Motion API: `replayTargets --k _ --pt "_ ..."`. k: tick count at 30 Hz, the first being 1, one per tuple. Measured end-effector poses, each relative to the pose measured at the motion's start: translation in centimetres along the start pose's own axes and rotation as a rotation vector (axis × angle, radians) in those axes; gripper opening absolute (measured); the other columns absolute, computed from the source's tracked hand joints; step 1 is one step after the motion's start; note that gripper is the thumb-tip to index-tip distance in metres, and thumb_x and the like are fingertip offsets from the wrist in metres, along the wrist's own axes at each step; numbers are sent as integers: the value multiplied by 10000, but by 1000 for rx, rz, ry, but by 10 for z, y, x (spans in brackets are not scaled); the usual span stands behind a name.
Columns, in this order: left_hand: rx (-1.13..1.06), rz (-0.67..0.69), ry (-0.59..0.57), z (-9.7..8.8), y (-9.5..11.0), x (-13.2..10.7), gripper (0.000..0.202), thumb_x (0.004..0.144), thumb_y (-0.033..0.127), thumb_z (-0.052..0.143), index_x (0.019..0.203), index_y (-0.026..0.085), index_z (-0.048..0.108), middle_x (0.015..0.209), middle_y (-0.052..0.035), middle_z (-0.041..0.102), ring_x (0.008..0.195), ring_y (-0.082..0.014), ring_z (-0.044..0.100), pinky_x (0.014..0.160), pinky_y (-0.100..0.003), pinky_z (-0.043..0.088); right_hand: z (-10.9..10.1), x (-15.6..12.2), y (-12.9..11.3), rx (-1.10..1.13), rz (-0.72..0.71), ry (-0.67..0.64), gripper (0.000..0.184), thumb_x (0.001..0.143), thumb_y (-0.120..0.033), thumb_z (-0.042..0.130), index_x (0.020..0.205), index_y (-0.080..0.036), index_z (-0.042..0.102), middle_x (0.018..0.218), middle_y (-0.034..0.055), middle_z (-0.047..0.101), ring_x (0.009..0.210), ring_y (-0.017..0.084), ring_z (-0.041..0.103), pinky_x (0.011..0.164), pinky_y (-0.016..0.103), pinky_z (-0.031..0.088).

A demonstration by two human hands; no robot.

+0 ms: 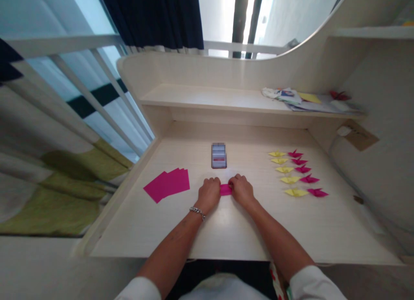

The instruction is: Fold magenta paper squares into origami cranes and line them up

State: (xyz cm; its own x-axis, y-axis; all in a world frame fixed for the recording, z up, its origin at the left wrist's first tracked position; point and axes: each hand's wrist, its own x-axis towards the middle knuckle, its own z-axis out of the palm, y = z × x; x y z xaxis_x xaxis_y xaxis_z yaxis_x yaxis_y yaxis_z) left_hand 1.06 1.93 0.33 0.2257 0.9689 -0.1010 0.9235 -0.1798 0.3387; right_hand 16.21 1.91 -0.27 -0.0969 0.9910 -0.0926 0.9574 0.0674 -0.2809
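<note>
A small folded piece of pink paper lies on the pale wooden desk, right in front of me. My left hand, with a bracelet on its wrist, is closed and presses on the paper's left end. My right hand is closed on its right end. Most of the paper is hidden under my fingers. Just beyond my hands a phone lies flat.
A fanned stack of pink paper sheets lies to the left. On the right, folded yellow figures and pink figures stand in two rows. Papers lie on the shelf above. White railings rise at left.
</note>
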Motion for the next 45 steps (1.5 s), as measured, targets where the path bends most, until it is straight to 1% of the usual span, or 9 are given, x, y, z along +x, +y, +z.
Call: replayTargets --k 7,13,16,21,25,28,31,37,45 --pt "-46 47 16 1 0 0 182 822 70 444 929 136 575 1017 -166 582 1027 -273 505 860 -370 384 2 -3 1 6 -10 22 225 920 -297 446 996 -254 653 1040 68 570 988 224 483 718 289 378" --pt "-146 77 48 1 -2 -5 169 826 86 452 895 171 580 906 -95 635 903 -229 567 815 -337 402 0 -7 3 56 -10 33 225 908 -261 477 1053 -256 648 1094 67 577 1030 205 485 802 281 378" --pt "-219 98 59 -2 -6 -8 147 811 104 491 869 193 592 886 -54 657 867 -200 590 780 -303 422 -2 -11 3 131 -83 66 275 887 -213 507 1121 -286 631 1145 41 598 1055 192 495 859 274 371" --pt "-391 143 96 -1 -15 -9 119 808 148 519 853 197 617 875 -26 682 837 -163 618 765 -270 456 -1 -18 2 356 -151 54 225 880 -205 495 966 -235 701 968 26 696 935 170 587 847 254 405" --pt "-831 51 191 10 -22 -11 222 767 215 608 984 168 615 921 -60 687 828 -165 638 760 -286 494 2 -23 1 589 -64 124 223 849 -182 488 895 -199 705 912 29 712 858 162 624 805 244 441" --pt "-1144 -43 95 20 -21 -17 353 738 301 663 1042 133 599 896 -90 700 766 -174 653 686 -291 514 2 -27 0 741 12 201 216 828 -199 489 889 -182 696 900 36 714 836 166 631 787 250 460" --pt "-1342 -120 3 25 -17 -24 337 725 337 678 973 115 624 831 -84 705 686 -152 645 640 -268 511 1 -32 -2 826 54 218 212 813 -223 494 875 -179 692 889 40 716 830 176 634 779 261 471" --pt "-1476 -185 27 20 -11 -29 327 658 313 746 899 113 653 749 -50 691 626 -121 621 598 -225 500 0 -38 -5 890 46 200 233 810 -246 499 915 -188 699 906 43 720 834 191 637 783 293 481" --pt "-1440 -202 91 12 -8 -33 334 675 355 745 898 115 680 772 -74 711 678 -144 648 622 -227 519 -1 -40 -2 952 -20 227 205 798 -242 534 885 -183 710 856 52 720 769 195 639 721 307 480"
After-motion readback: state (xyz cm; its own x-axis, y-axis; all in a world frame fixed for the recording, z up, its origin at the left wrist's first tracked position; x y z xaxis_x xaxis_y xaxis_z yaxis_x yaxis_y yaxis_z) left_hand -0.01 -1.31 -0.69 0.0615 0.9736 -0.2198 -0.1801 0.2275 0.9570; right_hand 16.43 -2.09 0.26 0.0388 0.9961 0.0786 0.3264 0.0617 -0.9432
